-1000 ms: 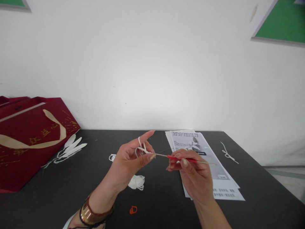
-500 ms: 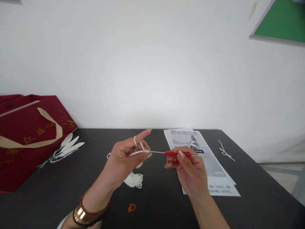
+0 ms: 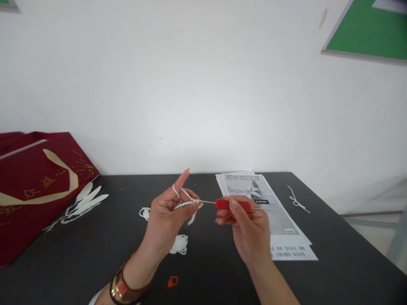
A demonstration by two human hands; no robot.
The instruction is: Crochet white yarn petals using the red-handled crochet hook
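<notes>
My left hand (image 3: pixel 170 212) pinches a small strip of white crochet work (image 3: pixel 185 204) between thumb and fingers. White yarn (image 3: pixel 177 192) loops round its raised index finger. My right hand (image 3: pixel 249 224) is closed round the red handle of a crochet hook (image 3: pixel 233 205), whose thin metal shaft points left. The hook's tip meets the white work at my left fingertips; the stitch there is too small to make out. A bundle of white yarn (image 3: pixel 179 245) lies on the table below my left hand, and more yarn (image 3: pixel 144 213) lies behind the wrist.
An orange stitch marker (image 3: pixel 172 281) lies near the front of the black table (image 3: pixel 203 271). Printed sheets (image 3: pixel 286 228) are under and beyond my right hand. White crocheted petals (image 3: pixel 90 197) rest by a dark red bag (image 3: pixel 38 186) at left; a knotted white string (image 3: pixel 298 201) lies right.
My left index finger has risen more upright, and the yarn loop shows wider. The red handle has turned to show its broad face. The whole view has shifted slightly.
</notes>
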